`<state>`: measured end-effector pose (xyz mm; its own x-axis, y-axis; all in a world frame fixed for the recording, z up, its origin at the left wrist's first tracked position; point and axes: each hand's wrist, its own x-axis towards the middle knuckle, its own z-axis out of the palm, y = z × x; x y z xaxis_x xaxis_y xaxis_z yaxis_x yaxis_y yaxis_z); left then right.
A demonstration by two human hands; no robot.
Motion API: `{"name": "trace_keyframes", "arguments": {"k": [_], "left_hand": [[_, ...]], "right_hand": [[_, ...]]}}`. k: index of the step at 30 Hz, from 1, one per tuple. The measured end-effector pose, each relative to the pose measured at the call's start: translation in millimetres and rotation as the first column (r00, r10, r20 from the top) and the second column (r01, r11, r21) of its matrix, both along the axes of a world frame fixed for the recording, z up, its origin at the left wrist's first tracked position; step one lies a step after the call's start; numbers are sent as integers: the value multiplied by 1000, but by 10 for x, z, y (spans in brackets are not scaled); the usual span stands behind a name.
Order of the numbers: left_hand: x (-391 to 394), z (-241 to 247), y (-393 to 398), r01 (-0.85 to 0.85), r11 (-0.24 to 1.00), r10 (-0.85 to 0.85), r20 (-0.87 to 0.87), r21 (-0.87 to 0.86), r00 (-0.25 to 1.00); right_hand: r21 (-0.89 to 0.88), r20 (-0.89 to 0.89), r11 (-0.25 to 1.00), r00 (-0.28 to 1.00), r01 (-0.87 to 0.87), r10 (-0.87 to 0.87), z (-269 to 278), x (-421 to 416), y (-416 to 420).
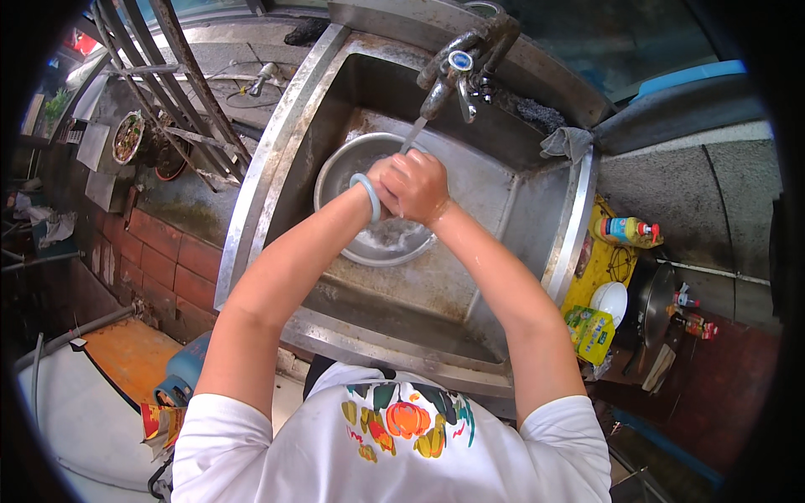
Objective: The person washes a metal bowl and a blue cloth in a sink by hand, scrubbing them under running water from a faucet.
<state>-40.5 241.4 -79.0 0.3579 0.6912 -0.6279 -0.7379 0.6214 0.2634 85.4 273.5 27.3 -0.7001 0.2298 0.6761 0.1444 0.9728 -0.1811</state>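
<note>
My left hand (382,178) and my right hand (420,185) are pressed together, wet, over a round metal basin (327,165). My right hand lies partly over the left, and its fingers are bent. What is between the palms is hidden. A stream of water (413,133) falls from the metal tap (438,99) onto or just behind the hands. Churning water (391,236) shows in the basin below them. A pale bangle (371,193) circles my left wrist. The basin rests on the floor of a stainless steel sink (503,217).
A grey cloth (567,144) hangs over the sink's right rim, near a steel-wool scourer (539,113). Right of the sink are a yellow bottle with a red pump (622,231), a white bowl (609,302) and a dark pan (658,305). Metal bars (170,82) stand at left.
</note>
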Motion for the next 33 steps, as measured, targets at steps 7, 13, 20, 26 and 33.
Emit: {"name": "trace_keyframes", "arguments": {"k": [7,13,20,26,33], "left_hand": [[118,759,-105,-216,932,137,-271,-291,953],[146,619,33,-186,957,290,-759,223,583],[-107,354,-187,-293,839,544,-730,459,414],[-430,46,-370,-161,980,199,-602,117,774],[-145,359,-237,-297,915,395,-457,274,797]], "right_hand": [[-539,484,706,855,458,-185,-23,-439,86],[-867,472,13,830,497,-298,-1083,-457,1017],[-790,34,-607,982,-88,-187,-909,-450,630],[-605,-30,-724,918,-331,-395,-412,-290,338],[-948,296,-118,955,294,2,-580,91,431]]}}
